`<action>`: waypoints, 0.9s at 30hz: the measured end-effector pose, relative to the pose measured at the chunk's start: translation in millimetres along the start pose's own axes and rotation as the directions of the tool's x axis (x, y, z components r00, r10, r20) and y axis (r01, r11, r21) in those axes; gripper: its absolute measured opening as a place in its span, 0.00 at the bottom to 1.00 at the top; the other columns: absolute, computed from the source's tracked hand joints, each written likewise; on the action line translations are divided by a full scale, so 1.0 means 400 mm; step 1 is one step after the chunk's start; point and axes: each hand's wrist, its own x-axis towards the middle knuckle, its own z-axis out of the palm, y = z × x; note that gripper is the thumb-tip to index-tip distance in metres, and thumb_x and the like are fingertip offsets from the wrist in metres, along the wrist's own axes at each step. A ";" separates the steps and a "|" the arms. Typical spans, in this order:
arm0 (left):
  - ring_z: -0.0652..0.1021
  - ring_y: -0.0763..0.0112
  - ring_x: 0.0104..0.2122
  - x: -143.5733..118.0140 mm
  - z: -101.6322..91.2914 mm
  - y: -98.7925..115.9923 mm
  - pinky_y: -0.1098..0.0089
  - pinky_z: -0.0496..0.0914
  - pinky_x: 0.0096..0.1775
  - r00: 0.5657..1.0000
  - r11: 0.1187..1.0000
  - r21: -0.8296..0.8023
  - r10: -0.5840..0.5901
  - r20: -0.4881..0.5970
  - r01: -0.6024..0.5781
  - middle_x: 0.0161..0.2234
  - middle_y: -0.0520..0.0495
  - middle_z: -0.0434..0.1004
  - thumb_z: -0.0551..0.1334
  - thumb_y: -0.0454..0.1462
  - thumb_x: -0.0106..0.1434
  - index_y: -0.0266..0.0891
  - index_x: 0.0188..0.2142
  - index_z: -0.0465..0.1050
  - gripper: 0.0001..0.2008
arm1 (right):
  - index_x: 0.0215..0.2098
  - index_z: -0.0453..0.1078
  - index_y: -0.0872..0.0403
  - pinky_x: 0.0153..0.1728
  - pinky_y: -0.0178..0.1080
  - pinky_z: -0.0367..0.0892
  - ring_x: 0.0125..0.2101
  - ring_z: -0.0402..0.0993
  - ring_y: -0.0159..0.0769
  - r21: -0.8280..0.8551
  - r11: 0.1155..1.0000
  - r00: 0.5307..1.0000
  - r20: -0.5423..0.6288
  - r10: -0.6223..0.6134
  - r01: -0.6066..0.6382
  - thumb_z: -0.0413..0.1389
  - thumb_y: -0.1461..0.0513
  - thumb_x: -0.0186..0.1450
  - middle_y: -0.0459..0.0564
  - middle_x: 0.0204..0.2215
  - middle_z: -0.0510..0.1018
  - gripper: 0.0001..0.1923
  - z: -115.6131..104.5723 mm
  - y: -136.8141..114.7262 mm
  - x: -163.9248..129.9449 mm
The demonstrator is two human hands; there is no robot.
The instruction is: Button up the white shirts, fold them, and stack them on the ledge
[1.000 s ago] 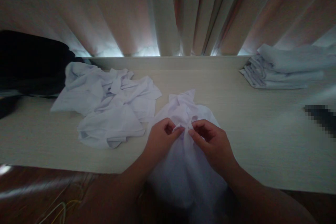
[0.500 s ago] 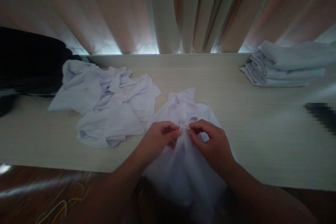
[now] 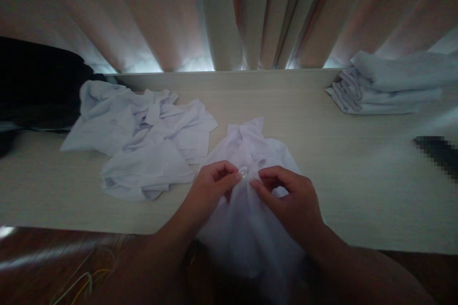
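A white shirt (image 3: 250, 228) lies partly on the table and hangs over its front edge towards me. My left hand (image 3: 216, 183) pinches the shirt's front beside a small shiny button (image 3: 244, 173). Just to the right, my right hand (image 3: 289, 190) grips the facing edge of the cloth between thumb and forefinger. Both hands are closed, a short gap apart. The shirt's collar points away from me, and its lower part fades into shadow.
Several crumpled white garments (image 3: 153, 147) lie left of the shirt. Folded white clothes (image 3: 393, 83) are stacked at the back right, with a pixelated dark object (image 3: 438, 155) nearer. Black cloth (image 3: 39, 86) sits far left. Curtains (image 3: 171, 14) hang behind the table (image 3: 358, 190).
My fingertips have drawn slightly apart, the left one shifting left. The shiny button now shows more clearly between them. The whole view has shifted a little.
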 end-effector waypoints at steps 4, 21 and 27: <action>0.68 0.77 0.18 0.000 0.006 0.001 0.75 0.62 0.22 0.999 0.995 0.092 0.044 -0.008 -0.043 0.18 0.56 0.66 0.66 0.41 0.54 0.38 0.24 0.69 0.10 | 0.31 0.72 0.51 0.24 0.32 0.67 0.21 0.71 0.29 -0.003 0.999 0.998 0.046 -0.032 0.032 0.62 0.63 0.60 0.42 0.24 0.77 0.03 0.002 -0.007 -0.006; 0.69 0.77 0.20 -0.008 0.009 -0.011 0.74 0.64 0.25 0.997 0.990 0.130 0.055 0.046 -0.061 0.19 0.56 0.68 0.66 0.39 0.57 0.38 0.24 0.69 0.10 | 0.34 0.77 0.52 0.25 0.32 0.71 0.24 0.76 0.30 0.101 0.990 0.995 -0.014 0.103 -0.101 0.63 0.64 0.59 0.44 0.28 0.82 0.04 0.009 0.006 -0.005; 0.69 0.77 0.21 -0.003 0.005 -0.017 0.74 0.64 0.25 0.995 0.991 0.112 0.058 0.075 -0.066 0.20 0.55 0.68 0.65 0.39 0.59 0.37 0.25 0.71 0.10 | 0.35 0.79 0.52 0.27 0.32 0.73 0.25 0.78 0.30 0.083 0.994 0.998 0.004 0.064 -0.064 0.63 0.64 0.60 0.44 0.29 0.83 0.05 0.008 0.009 -0.006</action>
